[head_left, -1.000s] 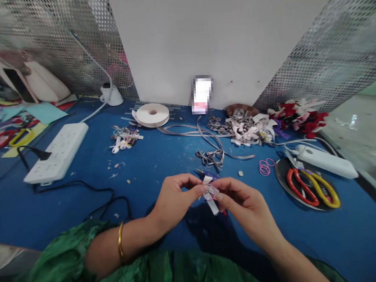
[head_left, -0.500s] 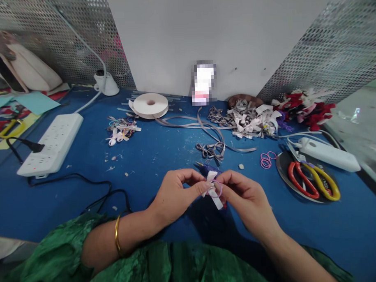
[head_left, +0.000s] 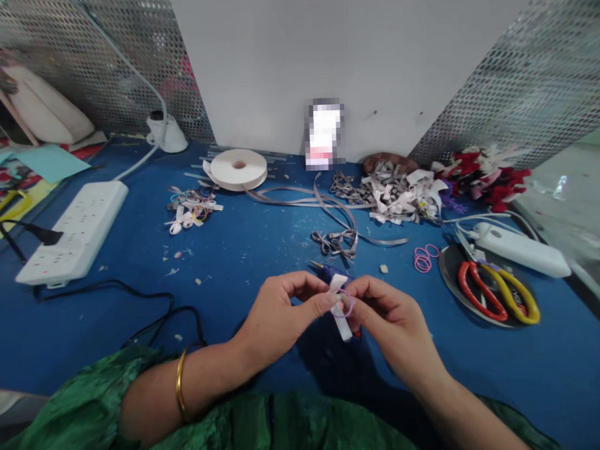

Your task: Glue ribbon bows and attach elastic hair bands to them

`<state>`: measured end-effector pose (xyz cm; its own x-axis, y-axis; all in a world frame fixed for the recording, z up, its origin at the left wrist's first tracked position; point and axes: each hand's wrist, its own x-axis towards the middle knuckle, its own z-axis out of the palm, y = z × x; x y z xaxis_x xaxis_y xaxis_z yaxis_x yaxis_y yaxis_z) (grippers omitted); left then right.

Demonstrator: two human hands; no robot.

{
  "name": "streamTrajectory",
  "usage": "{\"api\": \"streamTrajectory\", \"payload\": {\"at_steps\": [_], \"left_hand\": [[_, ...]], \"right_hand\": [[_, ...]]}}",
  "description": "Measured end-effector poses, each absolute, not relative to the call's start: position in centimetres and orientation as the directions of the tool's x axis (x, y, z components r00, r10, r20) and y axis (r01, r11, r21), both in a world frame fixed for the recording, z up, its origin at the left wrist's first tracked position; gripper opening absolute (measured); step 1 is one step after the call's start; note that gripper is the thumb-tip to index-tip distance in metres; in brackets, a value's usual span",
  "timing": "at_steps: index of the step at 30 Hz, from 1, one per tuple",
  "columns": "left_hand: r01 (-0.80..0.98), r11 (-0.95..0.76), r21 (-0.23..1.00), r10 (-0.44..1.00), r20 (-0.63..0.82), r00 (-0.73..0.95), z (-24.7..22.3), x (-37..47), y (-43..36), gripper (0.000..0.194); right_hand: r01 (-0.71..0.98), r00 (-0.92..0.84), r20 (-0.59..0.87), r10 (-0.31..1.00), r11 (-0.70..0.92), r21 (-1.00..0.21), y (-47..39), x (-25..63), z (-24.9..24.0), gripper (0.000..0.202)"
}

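Between my fingertips is a white ribbon bow [head_left: 342, 325] with a purple hair elastic [head_left: 349, 308] against it. My left hand [head_left: 288, 314] pinches the bow from the left, thumb on its middle. From the right, my right hand [head_left: 394, 323] is closed at the elastic, with finger and thumb at its edge. Behind the bow, a blue glue gun [head_left: 326, 271] lies on the table, its metal tip pointing to the upper left; my hands hide much of it. Grey ribbon bows [head_left: 336, 242] lie just beyond.
A ribbon roll [head_left: 239, 168] and finished-looking bows [head_left: 194, 209] are at left, near a power strip [head_left: 76, 229]. At right are pink elastics [head_left: 423, 259], scissors [head_left: 499, 290] on a black disc, a white ribbon pile [head_left: 402, 192] and red bows [head_left: 495, 179]. A phone [head_left: 324, 135] leans at the back.
The white bow has turned slightly, its lower tail hanging straighter down. Both hands keep their pinch at nearly the same place; the view has shifted a little.
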<state>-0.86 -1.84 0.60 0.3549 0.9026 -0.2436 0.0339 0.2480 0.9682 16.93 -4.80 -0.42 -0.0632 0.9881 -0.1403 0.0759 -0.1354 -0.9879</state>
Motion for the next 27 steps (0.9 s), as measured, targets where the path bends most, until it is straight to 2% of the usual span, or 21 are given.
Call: {"api": "streamTrajectory", "payload": {"at_steps": [5, 9, 12, 15, 17, 22, 27], "left_hand": [[0.137, 0.147, 0.98, 0.922, -0.186, 0.339, 0.8, -1.1, -1.7, 0.017], [0.263, 0.053, 0.963, 0.919, -0.15, 0.364, 1.2, -1.4, -1.4, 0.016], [0.352, -0.02, 0.936, 0.9, -0.137, 0.414, 1.4, -1.5, -1.3, 0.015], [0.401, -0.064, 0.914, 0.884, -0.136, 0.448, 1.5, -1.6, -1.2, 0.015], [0.373, -0.071, 0.925, 0.887, -0.113, 0.448, 1.8, -1.6, -1.0, 0.018], [0.14, -0.024, 0.99, 0.913, -0.036, 0.405, 3.3, -1.7, -0.1, 0.037], [-0.013, 0.097, 0.995, 0.933, -0.086, 0.35, 3.4, -2.0, 0.6, 0.027]], "right_hand": [[0.06, -0.09, -0.147, 0.985, -0.142, -0.988, -4.8, 16.8, -0.6, 0.021], [0.041, -0.018, -0.056, 0.998, -0.055, -0.998, -4.5, 17.0, -0.6, 0.021], [0.094, -0.007, 0.008, 1.0, 0.009, -0.996, -4.4, 17.3, -0.7, 0.027], [0.194, -0.048, 0.043, 0.998, 0.051, -0.98, -4.4, 17.3, -0.6, 0.017], [0.201, -0.048, 0.046, 0.998, 0.055, -0.978, -4.4, 17.1, -0.4, 0.015], [0.094, 0.049, 0.054, 0.997, 0.049, -0.994, -3.4, 16.5, 1.3, 0.018], [0.248, 0.081, 0.252, 0.964, 0.226, -0.942, -2.0, 16.1, 1.8, 0.014]]}}
